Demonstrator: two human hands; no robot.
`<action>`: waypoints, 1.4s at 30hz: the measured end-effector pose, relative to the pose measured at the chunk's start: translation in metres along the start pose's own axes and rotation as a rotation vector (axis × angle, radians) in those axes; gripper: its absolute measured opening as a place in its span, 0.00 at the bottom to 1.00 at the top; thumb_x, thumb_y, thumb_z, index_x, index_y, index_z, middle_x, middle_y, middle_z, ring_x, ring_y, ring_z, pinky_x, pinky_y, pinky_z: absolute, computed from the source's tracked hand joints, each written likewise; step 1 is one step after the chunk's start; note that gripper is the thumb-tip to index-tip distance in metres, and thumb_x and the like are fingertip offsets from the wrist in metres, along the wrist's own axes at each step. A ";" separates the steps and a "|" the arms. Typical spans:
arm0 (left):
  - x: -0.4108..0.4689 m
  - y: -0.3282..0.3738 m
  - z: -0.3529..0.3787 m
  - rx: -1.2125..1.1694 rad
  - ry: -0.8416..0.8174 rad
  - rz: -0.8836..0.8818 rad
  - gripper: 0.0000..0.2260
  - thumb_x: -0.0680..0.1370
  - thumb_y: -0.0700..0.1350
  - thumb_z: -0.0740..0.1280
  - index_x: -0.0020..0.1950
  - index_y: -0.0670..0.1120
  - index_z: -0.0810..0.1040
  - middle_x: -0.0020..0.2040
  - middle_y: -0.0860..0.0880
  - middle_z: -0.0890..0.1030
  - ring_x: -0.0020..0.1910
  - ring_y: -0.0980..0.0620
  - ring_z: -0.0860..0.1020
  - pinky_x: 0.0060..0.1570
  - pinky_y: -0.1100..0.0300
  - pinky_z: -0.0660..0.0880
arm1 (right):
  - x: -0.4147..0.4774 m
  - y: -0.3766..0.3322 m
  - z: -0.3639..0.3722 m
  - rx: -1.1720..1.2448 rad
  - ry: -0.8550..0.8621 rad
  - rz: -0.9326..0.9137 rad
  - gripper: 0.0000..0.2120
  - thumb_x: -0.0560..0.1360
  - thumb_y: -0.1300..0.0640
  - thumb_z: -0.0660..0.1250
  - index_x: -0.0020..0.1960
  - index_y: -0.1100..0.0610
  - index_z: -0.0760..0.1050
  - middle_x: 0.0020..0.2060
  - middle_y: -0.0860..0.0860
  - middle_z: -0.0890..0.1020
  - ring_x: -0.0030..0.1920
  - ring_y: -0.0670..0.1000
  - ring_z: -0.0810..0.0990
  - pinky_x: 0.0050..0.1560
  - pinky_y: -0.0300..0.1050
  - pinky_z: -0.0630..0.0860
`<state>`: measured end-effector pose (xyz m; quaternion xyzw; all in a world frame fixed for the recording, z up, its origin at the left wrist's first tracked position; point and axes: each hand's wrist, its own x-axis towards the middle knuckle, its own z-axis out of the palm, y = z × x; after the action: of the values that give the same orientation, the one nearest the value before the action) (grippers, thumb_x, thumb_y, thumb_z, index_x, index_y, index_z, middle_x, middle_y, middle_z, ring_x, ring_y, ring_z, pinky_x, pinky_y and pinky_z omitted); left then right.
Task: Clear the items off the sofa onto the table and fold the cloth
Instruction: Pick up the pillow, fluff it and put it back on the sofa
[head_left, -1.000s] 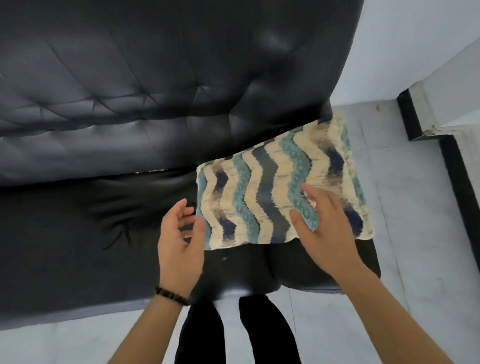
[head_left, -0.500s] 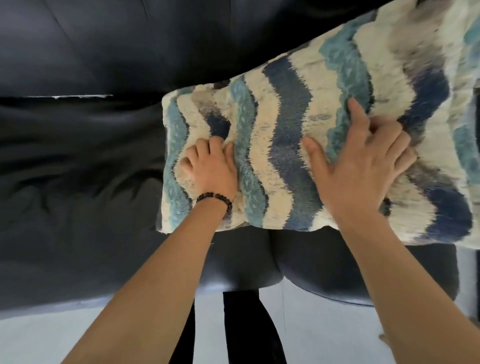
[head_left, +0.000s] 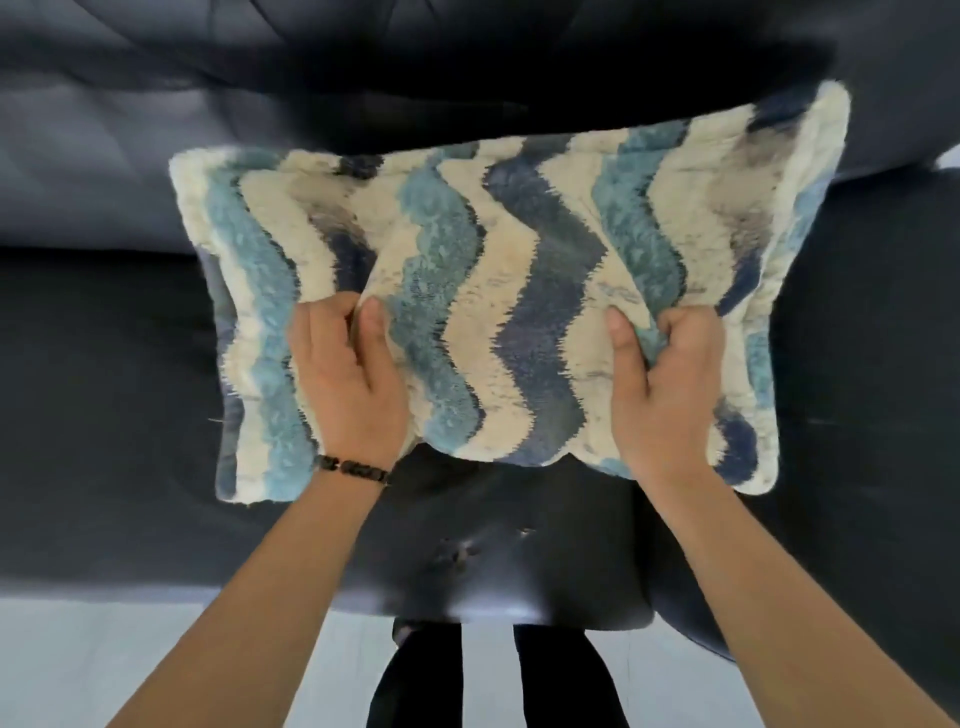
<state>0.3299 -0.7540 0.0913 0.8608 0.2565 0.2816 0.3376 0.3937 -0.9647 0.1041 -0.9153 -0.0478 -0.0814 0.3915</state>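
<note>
Left hand (head_left: 348, 379) and right hand (head_left: 665, 384) each clench a bunched pinch of the wavy-striped cloth (head_left: 519, 249) near its closer edge, thumbs on top. This is likely to hold the layers together for a lift off the black sofa (head_left: 104, 389) seat. Beyond the grips the far edge meets the backrest. Bare seat lies outboard of the left grip, and there is floor (head_left: 156, 649) behind the wrists.

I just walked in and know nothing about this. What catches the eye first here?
A fluffy cloth with wavy cream, teal and navy stripes fills the middle, over the black leather sofa seat. The left hand, a dark beaded bracelet at its wrist, and the right hand each grip a bunch of it.
</note>
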 end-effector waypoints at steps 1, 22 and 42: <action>0.011 -0.004 -0.009 -0.003 0.052 0.006 0.12 0.83 0.44 0.58 0.49 0.36 0.74 0.46 0.47 0.69 0.46 0.51 0.68 0.47 0.65 0.65 | 0.003 -0.011 0.013 0.044 0.023 -0.010 0.17 0.81 0.42 0.59 0.47 0.54 0.60 0.43 0.51 0.65 0.42 0.57 0.68 0.42 0.56 0.70; 0.062 -0.138 0.021 -0.314 -0.043 -1.051 0.31 0.76 0.56 0.70 0.73 0.44 0.63 0.58 0.51 0.72 0.47 0.55 0.76 0.46 0.56 0.81 | 0.012 0.022 0.130 -0.192 -0.554 0.198 0.13 0.79 0.48 0.66 0.56 0.57 0.73 0.56 0.57 0.74 0.54 0.58 0.73 0.52 0.42 0.65; 0.115 -0.195 -0.027 -0.262 -0.112 -1.011 0.13 0.79 0.52 0.65 0.58 0.46 0.72 0.43 0.53 0.72 0.44 0.54 0.71 0.60 0.51 0.76 | -0.012 -0.034 0.193 -0.169 -0.604 0.217 0.18 0.78 0.52 0.68 0.63 0.60 0.70 0.62 0.61 0.70 0.56 0.59 0.74 0.53 0.40 0.66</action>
<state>0.3445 -0.5450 0.0025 0.5939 0.5841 0.0666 0.5492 0.3982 -0.8020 -0.0053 -0.9271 -0.0570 0.2322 0.2887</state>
